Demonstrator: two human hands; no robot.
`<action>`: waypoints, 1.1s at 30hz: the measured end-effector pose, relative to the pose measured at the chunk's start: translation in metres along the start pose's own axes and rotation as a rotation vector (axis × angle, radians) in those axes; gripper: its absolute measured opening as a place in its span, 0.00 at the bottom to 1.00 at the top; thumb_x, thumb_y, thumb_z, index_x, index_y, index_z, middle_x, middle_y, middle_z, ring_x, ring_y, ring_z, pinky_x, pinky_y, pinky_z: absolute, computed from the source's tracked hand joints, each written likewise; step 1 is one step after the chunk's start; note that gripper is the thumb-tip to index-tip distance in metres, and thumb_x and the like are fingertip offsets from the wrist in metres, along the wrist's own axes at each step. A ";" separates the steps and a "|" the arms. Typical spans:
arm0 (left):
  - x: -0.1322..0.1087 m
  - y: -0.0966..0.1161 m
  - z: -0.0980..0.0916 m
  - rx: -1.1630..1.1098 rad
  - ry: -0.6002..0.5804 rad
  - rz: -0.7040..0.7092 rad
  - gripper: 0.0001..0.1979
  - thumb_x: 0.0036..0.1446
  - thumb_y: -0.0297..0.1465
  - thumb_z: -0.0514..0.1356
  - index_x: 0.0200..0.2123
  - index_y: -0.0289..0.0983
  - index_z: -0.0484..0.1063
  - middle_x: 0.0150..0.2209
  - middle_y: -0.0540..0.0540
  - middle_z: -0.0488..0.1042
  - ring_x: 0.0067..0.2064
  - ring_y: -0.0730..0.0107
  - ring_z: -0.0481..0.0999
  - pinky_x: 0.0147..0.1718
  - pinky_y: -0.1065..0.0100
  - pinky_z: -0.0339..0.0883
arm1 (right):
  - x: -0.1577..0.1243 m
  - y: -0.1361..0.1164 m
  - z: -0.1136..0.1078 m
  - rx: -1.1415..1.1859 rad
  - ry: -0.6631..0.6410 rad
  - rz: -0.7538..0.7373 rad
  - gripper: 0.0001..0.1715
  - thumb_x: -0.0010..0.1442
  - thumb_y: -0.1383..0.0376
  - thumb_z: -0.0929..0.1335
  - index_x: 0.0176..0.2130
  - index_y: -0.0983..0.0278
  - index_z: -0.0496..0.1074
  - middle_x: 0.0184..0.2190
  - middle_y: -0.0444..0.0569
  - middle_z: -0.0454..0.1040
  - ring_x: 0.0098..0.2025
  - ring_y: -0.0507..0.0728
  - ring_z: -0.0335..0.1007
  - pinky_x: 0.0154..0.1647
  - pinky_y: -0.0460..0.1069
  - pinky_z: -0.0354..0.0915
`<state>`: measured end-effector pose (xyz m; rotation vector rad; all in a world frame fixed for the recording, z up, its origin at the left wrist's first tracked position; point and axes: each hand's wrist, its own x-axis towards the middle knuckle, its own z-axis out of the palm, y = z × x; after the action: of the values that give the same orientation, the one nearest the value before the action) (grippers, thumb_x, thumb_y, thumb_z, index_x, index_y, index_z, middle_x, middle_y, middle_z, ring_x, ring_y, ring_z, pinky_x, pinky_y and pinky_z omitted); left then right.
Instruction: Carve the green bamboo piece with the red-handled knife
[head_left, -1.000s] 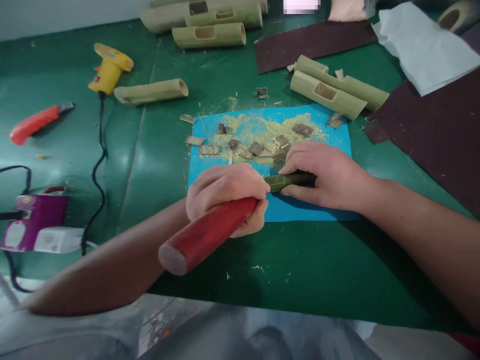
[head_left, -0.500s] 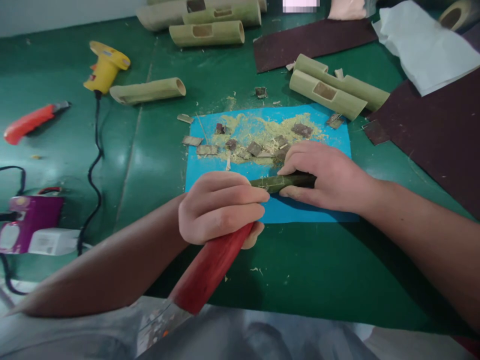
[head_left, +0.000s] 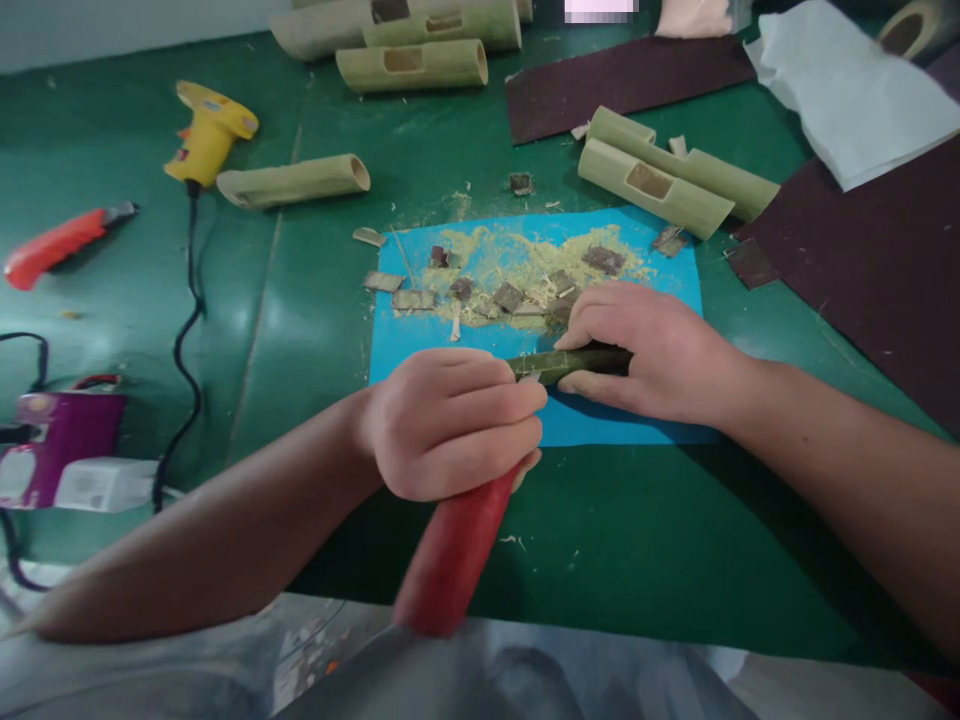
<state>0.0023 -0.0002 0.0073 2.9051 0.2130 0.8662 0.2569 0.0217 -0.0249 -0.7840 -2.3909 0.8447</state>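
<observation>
My left hand (head_left: 457, 425) is closed around a red-handled cutting tool (head_left: 454, 555), its handle slanting down toward the table's front edge. Only a small pale sliver of its tip shows by the fingertips, at the bamboo; the rest is hidden in my fist. My right hand (head_left: 652, 345) pinches a dark green bamboo piece (head_left: 551, 366), lying sideways over a blue sheet (head_left: 615, 425). The left end of the bamboo runs under my left fingers. Just beyond both hands, pale sawdust (head_left: 487, 255) and several small brown sandpaper scraps (head_left: 508, 297) lie on the sheet.
Cut bamboo tubes lie at the back (head_left: 412, 66), at the right (head_left: 652, 188) and at the left (head_left: 296, 182). A yellow corded heat gun (head_left: 206, 135), a red utility knife (head_left: 60, 245) and a purple power adapter (head_left: 71, 440) are left. Brown sandpaper sheets (head_left: 877, 270) and white paper (head_left: 855, 100) are right.
My left hand has shifted slightly right, and the red handle has swung to a steeper angle, its lower end moving right. My right hand and the bamboo stay in place.
</observation>
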 end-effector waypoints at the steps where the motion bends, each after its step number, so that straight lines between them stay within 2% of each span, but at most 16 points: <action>1: 0.003 0.000 0.000 0.003 -0.025 0.025 0.06 0.61 0.32 0.66 0.38 0.42 0.71 0.37 0.48 0.82 0.29 0.69 0.78 0.24 0.66 0.75 | 0.000 0.000 0.000 -0.004 0.006 0.000 0.10 0.64 0.57 0.70 0.37 0.60 0.72 0.38 0.50 0.75 0.42 0.60 0.69 0.43 0.55 0.61; 5: 0.014 0.002 0.000 0.079 -0.060 0.121 0.03 0.62 0.29 0.65 0.36 0.40 0.73 0.36 0.46 0.82 0.28 0.69 0.75 0.23 0.67 0.70 | 0.000 0.000 0.001 -0.015 0.007 0.002 0.10 0.64 0.57 0.70 0.37 0.60 0.72 0.38 0.49 0.75 0.43 0.60 0.69 0.43 0.55 0.61; 9: 0.017 0.006 0.005 0.208 -0.084 0.182 0.05 0.65 0.28 0.63 0.34 0.38 0.75 0.35 0.45 0.81 0.27 0.71 0.71 0.21 0.67 0.64 | 0.001 0.001 0.001 -0.032 0.017 0.016 0.10 0.63 0.57 0.71 0.37 0.61 0.72 0.38 0.50 0.75 0.43 0.60 0.69 0.43 0.55 0.61; 15: 0.016 0.010 0.010 0.279 -0.095 0.194 0.04 0.65 0.30 0.64 0.35 0.40 0.76 0.36 0.48 0.81 0.32 0.71 0.75 0.23 0.69 0.65 | 0.001 0.002 0.000 -0.026 0.034 0.021 0.09 0.63 0.58 0.71 0.36 0.60 0.72 0.37 0.48 0.75 0.43 0.60 0.69 0.44 0.55 0.60; 22: 0.014 0.014 0.013 0.317 -0.154 0.190 0.06 0.68 0.31 0.62 0.38 0.38 0.78 0.37 0.47 0.82 0.30 0.73 0.71 0.23 0.68 0.64 | 0.000 0.002 0.000 -0.037 0.063 0.025 0.08 0.63 0.58 0.70 0.36 0.60 0.72 0.37 0.48 0.74 0.42 0.59 0.68 0.42 0.54 0.60; 27: 0.015 0.015 0.010 0.365 -0.208 0.170 0.06 0.69 0.28 0.60 0.38 0.36 0.77 0.37 0.47 0.82 0.31 0.73 0.72 0.27 0.67 0.63 | 0.000 0.002 0.001 -0.055 0.092 0.064 0.10 0.62 0.57 0.72 0.35 0.61 0.73 0.37 0.48 0.75 0.42 0.59 0.68 0.42 0.54 0.60; 33: 0.013 0.013 0.009 0.385 -0.213 0.145 0.06 0.68 0.26 0.60 0.37 0.37 0.76 0.38 0.47 0.81 0.33 0.71 0.71 0.30 0.66 0.62 | 0.000 0.002 -0.001 -0.091 0.101 0.104 0.09 0.61 0.58 0.72 0.34 0.61 0.72 0.35 0.48 0.74 0.41 0.59 0.68 0.41 0.54 0.60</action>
<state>0.0191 -0.0113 0.0087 3.3805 0.1683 0.5773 0.2576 0.0234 -0.0254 -0.9706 -2.3292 0.7228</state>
